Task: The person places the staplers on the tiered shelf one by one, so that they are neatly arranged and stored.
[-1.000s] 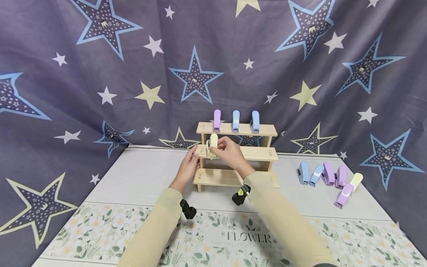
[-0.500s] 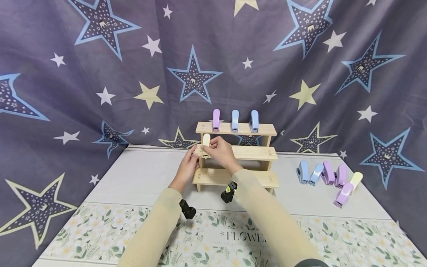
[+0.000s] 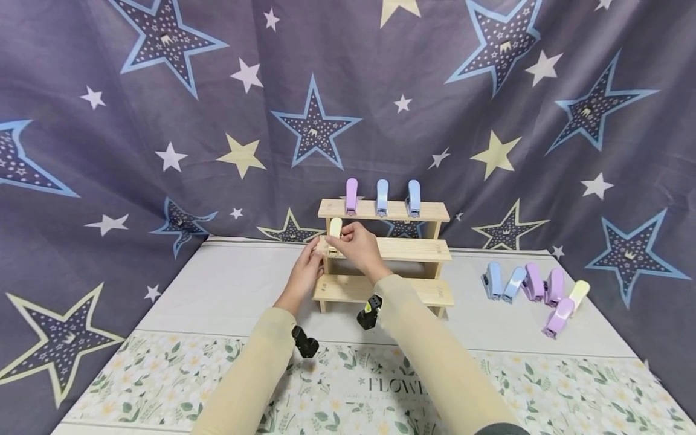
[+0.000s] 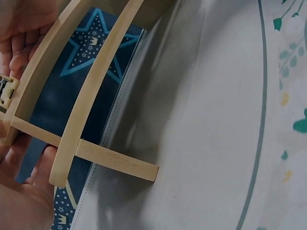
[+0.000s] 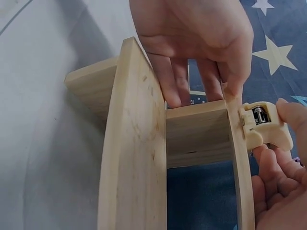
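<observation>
A pale yellow mini stapler (image 3: pixel 335 227) stands upright at the left end of the middle board of a three-tier wooden display rack (image 3: pixel 413 249). My right hand (image 3: pixel 359 244) pinches it from the right, thumb on its near side. The right wrist view shows the stapler's (image 5: pixel 268 125) metal front right against the board, with fingers behind it. My left hand (image 3: pixel 306 272) grips the rack's left end at the middle board. In the right wrist view that left hand (image 5: pixel 196 43) has its fingers reaching behind the side support.
On the top board stand a purple stapler (image 3: pixel 351 196) and two blue staplers (image 3: pixel 382 197). Several more blue, purple and yellow staplers (image 3: pixel 554 287) lie on the white tabletop to the right. A starry curtain (image 3: pixel 217 109) hangs behind; a floral mat strip (image 3: pixel 179 380) runs along the front.
My right hand has shifted left along the middle board with the yellow stapler, mostly in the first half second. My left hand keeps its grip on the rack.
</observation>
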`<act>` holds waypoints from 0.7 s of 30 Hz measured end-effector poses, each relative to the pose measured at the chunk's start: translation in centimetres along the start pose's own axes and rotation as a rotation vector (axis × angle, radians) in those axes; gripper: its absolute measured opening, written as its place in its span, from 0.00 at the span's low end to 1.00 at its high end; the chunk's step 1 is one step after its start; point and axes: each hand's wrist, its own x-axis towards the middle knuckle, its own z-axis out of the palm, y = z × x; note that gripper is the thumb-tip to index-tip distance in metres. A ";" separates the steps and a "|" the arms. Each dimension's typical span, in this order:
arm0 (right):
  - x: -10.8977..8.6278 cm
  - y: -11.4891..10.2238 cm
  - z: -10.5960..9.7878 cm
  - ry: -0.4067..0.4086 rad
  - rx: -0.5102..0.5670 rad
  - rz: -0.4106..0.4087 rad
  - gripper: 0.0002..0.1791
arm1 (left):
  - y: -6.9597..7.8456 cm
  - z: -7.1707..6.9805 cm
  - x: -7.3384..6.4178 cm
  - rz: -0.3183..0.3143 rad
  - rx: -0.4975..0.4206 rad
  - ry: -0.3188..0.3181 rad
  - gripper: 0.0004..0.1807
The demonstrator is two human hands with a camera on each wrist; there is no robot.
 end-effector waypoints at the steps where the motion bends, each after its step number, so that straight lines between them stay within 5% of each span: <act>1: 0.0 0.0 0.0 0.000 0.004 0.004 0.25 | 0.0 0.0 0.0 0.002 0.001 0.000 0.28; 21: 0.0 -0.7 -0.2 0.004 0.049 0.082 0.29 | -0.1 0.0 0.0 0.008 -0.010 0.006 0.28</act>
